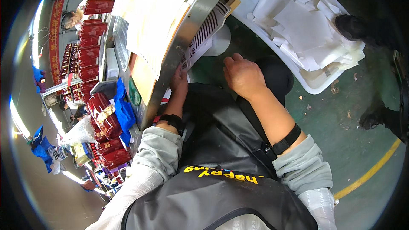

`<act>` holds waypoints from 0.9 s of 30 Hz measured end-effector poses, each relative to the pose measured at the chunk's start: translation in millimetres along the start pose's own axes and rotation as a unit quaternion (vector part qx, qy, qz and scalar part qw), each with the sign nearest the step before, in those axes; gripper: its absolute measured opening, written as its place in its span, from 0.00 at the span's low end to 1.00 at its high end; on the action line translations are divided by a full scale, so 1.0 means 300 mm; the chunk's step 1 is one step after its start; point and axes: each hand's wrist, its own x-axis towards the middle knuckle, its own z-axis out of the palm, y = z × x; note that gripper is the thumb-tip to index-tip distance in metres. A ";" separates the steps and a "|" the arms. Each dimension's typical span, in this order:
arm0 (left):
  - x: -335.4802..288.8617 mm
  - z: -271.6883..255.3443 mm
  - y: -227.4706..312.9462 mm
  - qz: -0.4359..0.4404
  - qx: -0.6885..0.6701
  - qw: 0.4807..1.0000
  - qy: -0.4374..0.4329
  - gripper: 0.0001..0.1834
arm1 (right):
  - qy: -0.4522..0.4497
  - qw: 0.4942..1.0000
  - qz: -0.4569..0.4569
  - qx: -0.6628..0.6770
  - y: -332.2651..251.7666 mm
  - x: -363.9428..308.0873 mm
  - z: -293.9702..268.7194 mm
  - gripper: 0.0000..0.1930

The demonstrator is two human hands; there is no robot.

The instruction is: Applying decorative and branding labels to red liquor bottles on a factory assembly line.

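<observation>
Both hands are apart: the left hand [180, 83] sits beside the metal table edge [177, 44], its grip too hidden to tell; the right hand [243, 76] is loosely curled, its palm turned from view. Green floor [249, 36] shows between that edge and one white tub [314, 87] of paper scraps [298, 25]. One bar-printed sheet [208, 27] slants beside the edge, near the left fingertips. Two dark shoes [351, 27] stand at right.

a metal-edged table [178, 40] stands beside the left hand [180, 83], bearing pale paper sheets [149, 12]; right of the right hand [246, 76], the green floor [317, 117] carries a white tub [314, 88] and, near it, small scraps [335, 88]
</observation>
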 end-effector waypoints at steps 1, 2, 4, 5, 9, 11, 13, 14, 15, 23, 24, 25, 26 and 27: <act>-0.007 0.010 0.098 -0.020 0.040 0.998 -0.051 0.25 | -0.020 1.000 0.010 -0.013 0.023 0.008 0.006 0.08; -0.013 0.003 0.161 -0.041 0.084 0.991 -0.091 0.27 | -0.020 1.000 0.011 -0.013 0.025 0.021 0.007 0.08; -0.010 0.013 0.181 -0.053 0.104 0.989 -0.092 0.30 | -0.063 0.997 0.032 -0.022 0.009 0.049 0.009 0.09; 0.004 0.002 0.194 -0.063 0.122 0.986 -0.096 0.33 | -0.061 0.998 0.024 -0.022 0.001 0.048 0.006 0.09; -0.040 -0.031 0.011 0.035 0.128 0.991 0.002 0.36 | -0.091 0.993 0.066 -0.041 0.012 0.028 -0.016 0.10; -0.028 -0.088 0.003 0.024 0.119 0.991 0.060 0.36 | -0.083 0.995 0.046 -0.022 -0.011 0.023 -0.017 0.10; -0.044 -0.090 -0.014 0.015 0.100 0.990 0.096 0.36 | -0.082 0.995 0.042 -0.038 -0.009 0.015 -0.001 0.09; -0.063 -0.085 -0.030 0.008 0.091 0.990 0.111 0.35 | -0.078 0.996 0.029 -0.046 -0.008 0.008 0.005 0.09; -0.086 -0.081 -0.053 0.001 0.085 0.988 0.125 0.35 | -0.078 0.995 0.030 -0.047 -0.009 0.001 0.016 0.09; -0.204 0.004 -0.183 -0.034 0.063 0.991 0.115 0.35 | -0.145 0.976 0.052 -0.155 0.004 0.024 0.037 0.11; -0.193 0.009 -0.197 -0.029 0.067 0.993 0.094 0.35 | -0.144 0.975 0.049 -0.163 0.002 0.039 0.043 0.11; -0.175 0.020 -0.207 -0.021 0.072 0.995 0.071 0.35 | -0.175 0.970 0.069 -0.156 0.004 0.058 0.045 0.12; -0.154 0.029 -0.220 -0.017 0.079 0.995 0.049 0.35 | -0.208 0.963 0.086 -0.146 -0.014 0.087 0.042 0.12; -0.112 0.048 -0.211 -0.009 0.085 0.996 0.025 0.34 | -0.200 0.967 0.074 -0.139 -0.019 0.096 0.040 0.12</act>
